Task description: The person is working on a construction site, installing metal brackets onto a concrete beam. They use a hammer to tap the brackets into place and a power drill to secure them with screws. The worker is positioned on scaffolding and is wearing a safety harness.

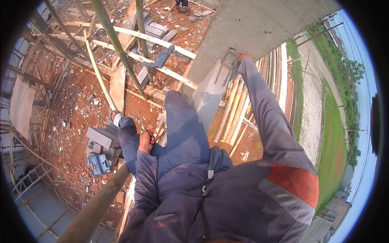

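My right hand [244, 58] is closed on a metal plastering trowel [231, 65] at the edge of a grey mortar-covered wall top [259, 26]. The trowel lies against the surface where the wet grey mortar meets a paler strip [208, 91]. Beside my bent left leg, my left hand [146, 141] is closed around the lower end of a thin, narrow tool [141, 120] pointing up and away. Its kind cannot be made out. My knee [178, 109] rises between the two hands, close to the pale strip.
Bamboo poles [111, 34] and wooden planks [158, 38] form scaffolding at left. Grey blocks [100, 137] and a blue case [99, 164] sit low at left. A thick pole [95, 204] runs beside me. Bamboo lengths [239, 109] lie beneath my right arm. Another person [182, 7] is far ahead.
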{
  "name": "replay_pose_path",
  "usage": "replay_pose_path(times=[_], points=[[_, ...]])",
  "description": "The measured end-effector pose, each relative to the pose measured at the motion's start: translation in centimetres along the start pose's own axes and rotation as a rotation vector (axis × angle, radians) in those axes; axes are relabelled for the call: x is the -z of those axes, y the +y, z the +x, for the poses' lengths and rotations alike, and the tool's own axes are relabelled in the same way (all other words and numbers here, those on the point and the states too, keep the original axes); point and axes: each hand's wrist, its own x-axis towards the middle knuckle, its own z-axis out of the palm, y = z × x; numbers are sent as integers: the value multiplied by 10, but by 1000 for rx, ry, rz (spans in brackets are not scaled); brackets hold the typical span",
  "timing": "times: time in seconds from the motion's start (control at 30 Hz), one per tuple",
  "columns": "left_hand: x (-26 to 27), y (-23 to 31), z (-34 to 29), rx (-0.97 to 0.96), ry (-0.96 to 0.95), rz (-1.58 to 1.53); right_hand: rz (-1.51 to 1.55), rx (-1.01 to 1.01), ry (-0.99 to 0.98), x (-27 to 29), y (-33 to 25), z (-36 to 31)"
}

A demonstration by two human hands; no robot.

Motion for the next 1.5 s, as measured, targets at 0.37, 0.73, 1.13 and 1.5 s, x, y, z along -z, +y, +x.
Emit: replay_pose_path(times=[0.37, 0.73, 1.13, 1.5], points=[[-4, 6, 8, 17, 47, 53, 41, -92, 164, -29, -11, -5], [-119, 39, 3, -477, 297, 1008, 218, -167, 294, -37, 5, -6], [-405, 46, 37, -778, -176, 1063, 274, -101, 201, -17, -11, -33], [-447, 58, 78, -481, -351, 654, 185, -84, 322, -22, -11, -41]])
